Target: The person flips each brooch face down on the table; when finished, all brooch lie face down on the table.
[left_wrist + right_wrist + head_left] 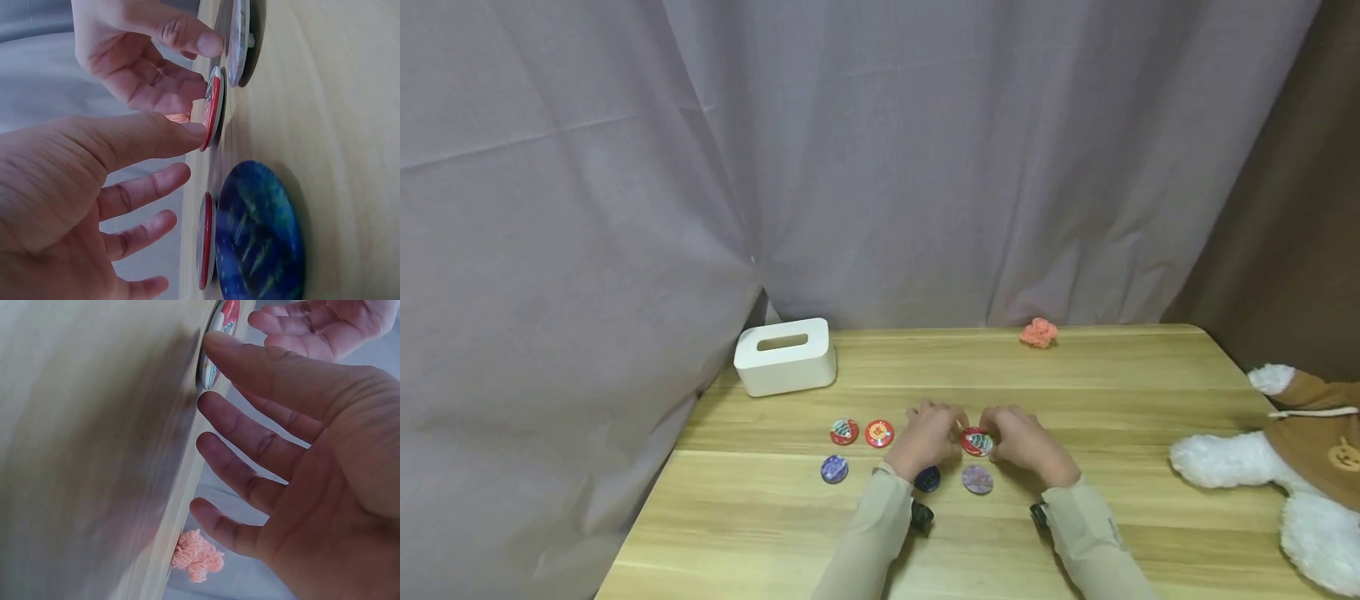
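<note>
A round red badge with a green-and-white tree (977, 442) lies between both hands on the wooden table. My left hand (929, 435) is at its left edge, thumb tip overlapping the rim in the left wrist view. The index finger is hidden behind that thumb, so I cannot tell whether they pinch the badge. At the right edge my right hand (1021, 439) has its fingers extended and fingertips right at the rim. Its thumb (203, 42) comes near the pale purple badge (977, 479). A dark blue badge (927, 479) sits below my left hand.
Further left lie another tree badge (844, 432), a red-and-yellow badge (879, 433) and a violet-blue badge (833, 469). A white tissue box (790, 367) stands at the back left. Coral yarn (1039, 333) is by the back edge, a plush toy (1300, 450) at the right.
</note>
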`<action>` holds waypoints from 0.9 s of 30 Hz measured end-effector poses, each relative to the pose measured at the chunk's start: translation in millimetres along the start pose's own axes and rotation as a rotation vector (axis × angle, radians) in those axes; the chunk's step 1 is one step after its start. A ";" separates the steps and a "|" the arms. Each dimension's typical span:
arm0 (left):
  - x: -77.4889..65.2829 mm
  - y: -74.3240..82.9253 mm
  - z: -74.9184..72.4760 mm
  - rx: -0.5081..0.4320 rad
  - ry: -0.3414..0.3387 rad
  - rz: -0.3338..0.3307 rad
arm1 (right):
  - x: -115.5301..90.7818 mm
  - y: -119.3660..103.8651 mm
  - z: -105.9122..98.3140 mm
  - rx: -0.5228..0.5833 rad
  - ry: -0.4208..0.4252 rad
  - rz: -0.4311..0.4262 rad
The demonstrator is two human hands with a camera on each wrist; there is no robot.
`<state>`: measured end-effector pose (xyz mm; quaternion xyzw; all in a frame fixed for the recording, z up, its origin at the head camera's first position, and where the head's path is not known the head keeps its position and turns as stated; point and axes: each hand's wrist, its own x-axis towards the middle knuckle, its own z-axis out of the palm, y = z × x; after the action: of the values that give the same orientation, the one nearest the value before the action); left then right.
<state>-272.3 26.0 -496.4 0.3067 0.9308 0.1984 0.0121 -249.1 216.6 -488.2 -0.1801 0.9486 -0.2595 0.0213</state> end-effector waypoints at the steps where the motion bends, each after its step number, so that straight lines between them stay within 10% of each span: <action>1: 0.8 0.9 0.3 0.009 0.001 0.004 | 0.2 0.2 0.2 -0.006 0.003 -0.005; 27: 1.3 5.8 6.9 0.128 0.033 0.033 | 2.4 -0.5 0.3 -0.002 -0.011 -0.043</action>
<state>-269.0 33.4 -500.5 0.3187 0.9366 0.1436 -0.0262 -251.1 215.1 -488.1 -0.2018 0.9446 -0.2579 0.0209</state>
